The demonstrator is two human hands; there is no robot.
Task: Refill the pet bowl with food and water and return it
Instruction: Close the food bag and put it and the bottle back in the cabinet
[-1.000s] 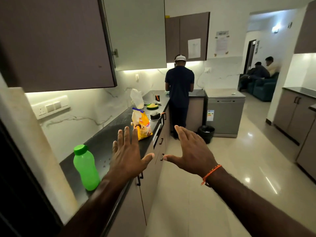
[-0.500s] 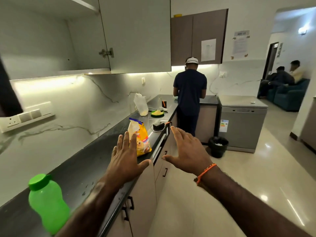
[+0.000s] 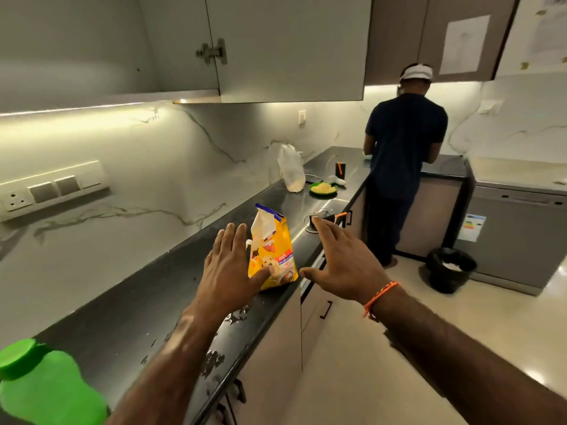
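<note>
Moved closer along table (image 3: 129, 305); food bag (image 3: 271, 250) now between my grips. Left hand (image 3: 228, 271) wide, thumb at bag front; right hand (image 3: 343, 265) wide, just beside bag. Nothing held. Water bottle (image 3: 46, 388) behind left arm. Bag grab next, likely.

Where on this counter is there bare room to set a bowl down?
The widest bare stretch of counter runs between the green bottle and the yellow food bag, behind the left hand. Past the bag it gets crowded: white bag, green plate, cord tangle.
</note>
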